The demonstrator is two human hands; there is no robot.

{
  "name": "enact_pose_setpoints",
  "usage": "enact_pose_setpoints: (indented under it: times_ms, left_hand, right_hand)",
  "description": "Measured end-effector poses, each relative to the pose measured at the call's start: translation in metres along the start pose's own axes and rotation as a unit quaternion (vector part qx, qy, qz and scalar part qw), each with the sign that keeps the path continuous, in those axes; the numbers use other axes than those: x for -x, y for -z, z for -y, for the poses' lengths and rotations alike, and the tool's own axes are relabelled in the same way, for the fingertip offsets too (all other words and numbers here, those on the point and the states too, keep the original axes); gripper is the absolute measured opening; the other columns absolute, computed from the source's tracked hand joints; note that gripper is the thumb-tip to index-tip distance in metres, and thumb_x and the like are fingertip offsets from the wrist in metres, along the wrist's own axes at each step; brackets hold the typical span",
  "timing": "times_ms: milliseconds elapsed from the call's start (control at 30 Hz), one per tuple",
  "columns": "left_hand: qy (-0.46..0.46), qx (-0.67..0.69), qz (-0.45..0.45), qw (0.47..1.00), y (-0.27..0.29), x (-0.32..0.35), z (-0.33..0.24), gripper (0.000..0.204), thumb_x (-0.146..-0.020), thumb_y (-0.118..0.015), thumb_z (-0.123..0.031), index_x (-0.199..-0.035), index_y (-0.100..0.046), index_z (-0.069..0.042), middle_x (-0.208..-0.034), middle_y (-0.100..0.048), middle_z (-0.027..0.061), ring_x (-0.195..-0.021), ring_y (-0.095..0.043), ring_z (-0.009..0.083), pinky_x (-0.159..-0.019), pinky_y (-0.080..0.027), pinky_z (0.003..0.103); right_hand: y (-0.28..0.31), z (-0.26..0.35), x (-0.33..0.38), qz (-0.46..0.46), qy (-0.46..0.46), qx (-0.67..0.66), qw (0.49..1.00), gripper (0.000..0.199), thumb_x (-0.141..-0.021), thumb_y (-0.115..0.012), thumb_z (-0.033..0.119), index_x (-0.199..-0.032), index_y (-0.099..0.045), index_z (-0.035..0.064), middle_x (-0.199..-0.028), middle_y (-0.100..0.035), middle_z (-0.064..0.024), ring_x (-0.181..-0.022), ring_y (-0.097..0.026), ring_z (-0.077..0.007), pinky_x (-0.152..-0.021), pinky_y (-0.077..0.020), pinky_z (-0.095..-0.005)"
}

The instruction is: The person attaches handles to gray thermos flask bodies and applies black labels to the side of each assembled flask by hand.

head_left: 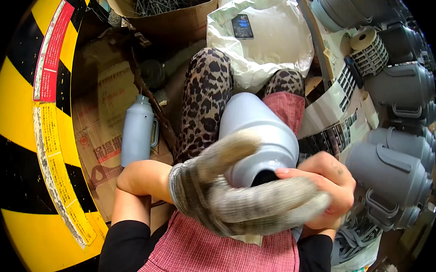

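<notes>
A grey plastic flask shell (257,133) lies across my lap, its open mouth turned toward me. My left hand (235,195), in a worn knitted glove, wraps over the shell's near end and across its opening. My bare right hand (330,187) grips the rim on the right side, thumb at the dark opening. Both hands touch each other at the mouth of the shell. My legs in leopard-print trousers (205,96) and a red checked apron (222,253) are underneath.
A finished grey flask with a handle (138,130) stands on flattened cardboard at left. Several grey flask shells (397,163) are stacked at right, with label sheets (340,117) beside them. A phone (242,26) lies on a white sack ahead. A yellow-black striped panel (23,142) curves along the left.
</notes>
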State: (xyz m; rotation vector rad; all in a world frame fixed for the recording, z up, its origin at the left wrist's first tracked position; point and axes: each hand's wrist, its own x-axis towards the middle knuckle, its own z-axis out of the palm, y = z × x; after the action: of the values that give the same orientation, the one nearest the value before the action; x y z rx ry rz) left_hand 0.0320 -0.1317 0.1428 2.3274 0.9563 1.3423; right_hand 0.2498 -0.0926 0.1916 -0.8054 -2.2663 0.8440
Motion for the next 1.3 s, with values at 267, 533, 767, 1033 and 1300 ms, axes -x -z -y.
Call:
enact_pose_setpoints:
  times_ms: [267,533,767,1033,1300]
  left_hand:
    - [0.127,-0.214,0.064,0.967,-0.011,0.041,-0.025,0.045,-0.089,-0.068,-0.057,-0.121,-0.071,-0.025,-0.149,-0.057,0.0100,-0.150,-0.033,0.0435,-0.126,-0.009,0.060]
    - [0.037,-0.329,0.031,0.943,-0.030,0.044,-0.015,0.057,-0.086,-0.062,-0.064,-0.111,-0.073,-0.014,-0.135,-0.064,0.0114,-0.134,-0.053,0.0378,-0.115,-0.019,0.075]
    - [0.180,-0.252,0.075,0.948,-0.054,0.048,-0.040,0.086,-0.075,-0.074,-0.065,-0.136,-0.063,-0.005,-0.145,-0.056,0.0183,-0.140,-0.047,0.0377,-0.116,-0.030,0.062]
    - [0.180,-0.330,0.131,0.917,-0.068,0.036,-0.044,0.079,-0.080,-0.074,-0.058,-0.134,-0.062,-0.002,-0.145,-0.053,0.0241,-0.132,-0.052,0.0407,-0.109,-0.042,0.054]
    - [0.159,-0.162,0.150,0.962,-0.068,0.024,-0.025,0.078,-0.077,-0.084,-0.042,-0.137,-0.059,0.000,-0.146,-0.051,0.0234,-0.135,-0.050,0.0427,-0.115,-0.039,0.047]
  right_hand:
    - [-0.026,-0.017,0.020,0.030,-0.086,-0.059,0.994,0.041,-0.072,-0.071,-0.012,-0.109,-0.077,0.0048,-0.117,-0.064,-0.0101,-0.112,-0.063,-0.0262,-0.095,-0.0496,-0.0361]
    - [-0.042,-0.029,0.020,-0.030,-0.032,0.015,0.999,0.028,-0.074,-0.063,-0.014,-0.097,-0.072,-0.0001,-0.108,-0.066,-0.0100,-0.105,-0.063,-0.0244,-0.096,-0.0478,-0.0328]
    - [-0.017,-0.022,0.021,0.005,-0.078,-0.167,0.983,0.029,-0.076,-0.073,-0.004,-0.104,-0.068,0.0034,-0.125,-0.068,-0.0152,-0.123,-0.063,-0.0330,-0.107,-0.0452,-0.0383]
    - [0.008,-0.030,0.023,0.193,0.089,0.144,0.966,0.015,-0.077,-0.080,0.018,-0.076,-0.077,0.0034,-0.154,-0.050,-0.0152,-0.137,-0.053,-0.0345,-0.107,-0.0475,-0.0438]
    - [0.004,-0.044,0.032,0.174,0.062,0.098,0.978,0.015,-0.080,-0.078,0.015,-0.076,-0.077,-0.0001,-0.150,-0.051,-0.0217,-0.138,-0.046,-0.0421,-0.110,-0.0438,-0.0479]
